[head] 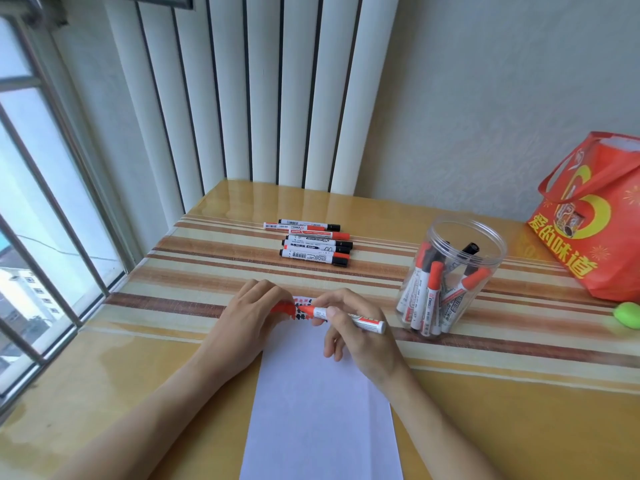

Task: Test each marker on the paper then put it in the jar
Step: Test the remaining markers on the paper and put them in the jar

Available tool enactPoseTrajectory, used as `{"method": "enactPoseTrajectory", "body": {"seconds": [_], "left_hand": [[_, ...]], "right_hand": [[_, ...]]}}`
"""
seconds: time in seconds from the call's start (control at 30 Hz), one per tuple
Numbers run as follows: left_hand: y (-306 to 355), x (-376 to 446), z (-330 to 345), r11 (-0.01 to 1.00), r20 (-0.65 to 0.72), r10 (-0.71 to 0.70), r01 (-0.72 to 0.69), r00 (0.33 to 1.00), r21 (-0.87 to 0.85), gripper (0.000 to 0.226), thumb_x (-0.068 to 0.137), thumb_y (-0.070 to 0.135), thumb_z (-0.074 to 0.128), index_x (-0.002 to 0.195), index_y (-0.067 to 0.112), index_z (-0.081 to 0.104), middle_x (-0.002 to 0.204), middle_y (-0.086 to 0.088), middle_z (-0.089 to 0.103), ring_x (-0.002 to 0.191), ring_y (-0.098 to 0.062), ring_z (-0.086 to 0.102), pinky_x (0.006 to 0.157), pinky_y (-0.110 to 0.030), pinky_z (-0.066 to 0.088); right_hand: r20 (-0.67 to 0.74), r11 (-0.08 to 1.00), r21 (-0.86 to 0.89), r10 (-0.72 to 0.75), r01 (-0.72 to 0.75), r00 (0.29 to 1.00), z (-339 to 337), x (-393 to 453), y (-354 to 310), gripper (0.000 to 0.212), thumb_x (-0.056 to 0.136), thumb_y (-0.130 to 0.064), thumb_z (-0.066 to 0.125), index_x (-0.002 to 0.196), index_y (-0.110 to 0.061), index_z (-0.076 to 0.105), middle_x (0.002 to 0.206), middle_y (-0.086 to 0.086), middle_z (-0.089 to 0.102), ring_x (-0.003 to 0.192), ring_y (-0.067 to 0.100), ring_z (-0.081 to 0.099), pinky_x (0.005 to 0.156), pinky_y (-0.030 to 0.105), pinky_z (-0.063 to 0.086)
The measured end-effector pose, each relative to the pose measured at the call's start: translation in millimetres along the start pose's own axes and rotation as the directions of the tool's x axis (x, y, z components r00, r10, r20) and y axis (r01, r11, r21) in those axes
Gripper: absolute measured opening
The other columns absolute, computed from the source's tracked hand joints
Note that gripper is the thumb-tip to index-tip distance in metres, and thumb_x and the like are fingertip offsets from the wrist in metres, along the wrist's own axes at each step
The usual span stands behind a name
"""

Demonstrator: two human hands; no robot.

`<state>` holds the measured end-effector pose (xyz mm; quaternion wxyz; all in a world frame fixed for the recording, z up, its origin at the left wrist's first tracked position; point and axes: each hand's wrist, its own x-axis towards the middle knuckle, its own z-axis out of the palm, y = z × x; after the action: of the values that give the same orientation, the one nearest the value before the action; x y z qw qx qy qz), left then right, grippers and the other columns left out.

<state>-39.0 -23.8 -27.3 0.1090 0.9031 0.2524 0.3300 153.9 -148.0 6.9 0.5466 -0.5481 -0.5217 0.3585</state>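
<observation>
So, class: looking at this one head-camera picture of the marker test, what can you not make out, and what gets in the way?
- Marks on the paper: partly covered by the left hand and the red marker in the right hand.
- Paper's near end: cut off by the bottom edge.
- Marker count in the jar: they overlap.
- Labels on the loose markers: too small.
- Red bag: cut off at right.

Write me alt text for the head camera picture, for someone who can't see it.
A person's right hand holds a red marker with its tip on the far end of a white paper, while the left hand presses on the sheet. A clear jar of markers stands to the right; a row of markers lies beyond on the striped table.
</observation>
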Motion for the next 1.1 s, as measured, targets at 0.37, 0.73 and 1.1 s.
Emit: {"method": "enactPoseTrajectory", "body": {"seconds": [0.37, 0.73, 1.1], "left_hand": [[8, 1, -7, 0.991, 0.044, 0.097, -0.092, 0.994, -0.097, 0.012, 0.102, 0.03, 0.051, 0.108, 0.022, 0.057, 0.103, 0.011, 0.055, 0.094, -0.014, 0.05, 0.08, -0.031, 0.045], [10, -1, -11, 0.995, 0.025, 0.007, -0.004, 1.0, -0.099, 0.023, 0.097, 0.011, 0.065, 0.111, 0.025, 0.053, 0.103, 0.019, 0.055, 0.089, -0.009, 0.053, 0.073, -0.027, 0.045], [10, 2, -11, 0.993, 0.077, -0.046, 0.054, 0.996, -0.103, 0.035, 0.088, 0.025, 0.043, 0.108, 0.015, 0.071, 0.101, 0.006, 0.067, 0.094, -0.016, 0.06, 0.082, -0.027, 0.046]], "right_hand": [[0.094, 1.0, 0.003, 0.024, -0.024, 0.995, 1, 2, 5, 0.015, 0.09, -0.023, 0.069, 0.099, -0.015, 0.061, 0.083, 0.013, 0.074, 0.055, 0.026, 0.062, 0.058, 0.034, 0.048], [-0.043, 0.987, 0.152, 0.067, -0.06, 0.997, -10, 4, 0, 0.02, 0.099, -0.024, 0.06, 0.099, -0.01, 0.075, 0.085, 0.014, 0.073, 0.066, 0.034, 0.073, 0.063, 0.032, 0.055], [0.052, 0.782, -0.582, -0.24, 0.225, 0.969, -1, 9, 18, 0.023, 0.086, -0.011, 0.077, 0.105, -0.021, 0.068, 0.104, -0.016, 0.065, 0.101, -0.001, 0.06, 0.084, 0.013, 0.045]]}}
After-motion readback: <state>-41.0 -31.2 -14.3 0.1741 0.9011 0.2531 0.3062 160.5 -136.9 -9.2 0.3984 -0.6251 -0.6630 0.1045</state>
